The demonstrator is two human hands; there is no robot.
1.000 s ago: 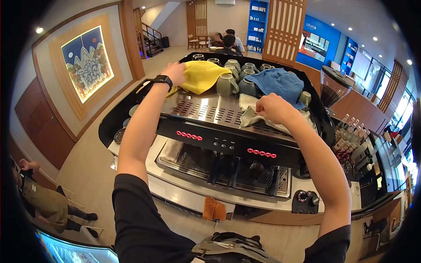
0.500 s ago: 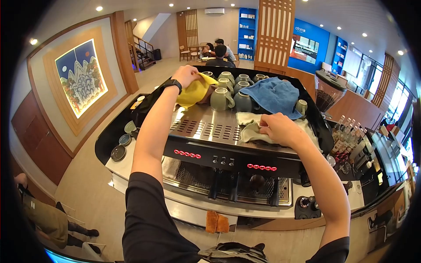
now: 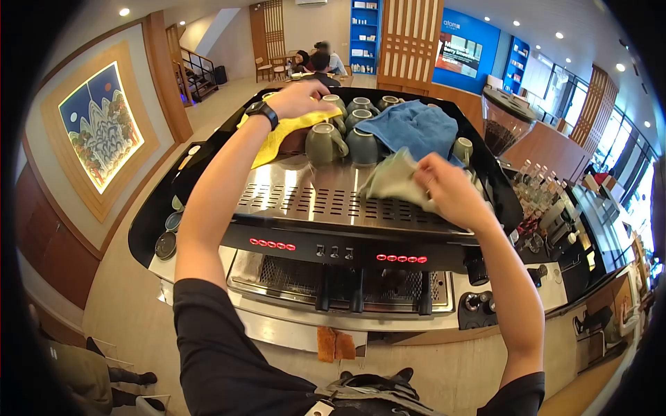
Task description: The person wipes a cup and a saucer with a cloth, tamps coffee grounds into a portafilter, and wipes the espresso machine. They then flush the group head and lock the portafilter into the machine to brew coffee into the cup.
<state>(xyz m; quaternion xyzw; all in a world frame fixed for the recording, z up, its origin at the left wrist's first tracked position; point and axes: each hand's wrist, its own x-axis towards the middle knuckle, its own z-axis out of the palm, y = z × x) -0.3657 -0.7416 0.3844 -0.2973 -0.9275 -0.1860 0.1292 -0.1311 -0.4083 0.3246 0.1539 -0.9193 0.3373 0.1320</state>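
My left hand (image 3: pixel 300 101), with a dark watch on its wrist, is above a yellow cloth (image 3: pixel 276 143) at the left of the cups. Its fingers are stretched out and apart from the cloth's grip. My right hand (image 3: pixel 447 188) is closed on a pale green cloth (image 3: pixel 395 180), lifted and blurred over the slotted metal top of the espresso machine (image 3: pixel 305 201). Between the hands, upside-down cups (image 3: pixel 323 144) stand in rows. A blue cloth (image 3: pixel 411 126) lies bunched over the cups at the right and hides some of them.
A grinder hopper with coffee beans (image 3: pixel 505 125) stands right of the machine, and several bottles (image 3: pixel 538 182) are beyond it. Portafilter handles (image 3: pixel 356 295) stick out below the button panel. An orange-brown cloth (image 3: pixel 336 344) hangs at the counter's front edge. Seated people are at the back.
My left hand has let go of the yellow cloth, which now lies lower over the left side. My right hand has raised the pale green cloth off the machine top. The view has shifted.
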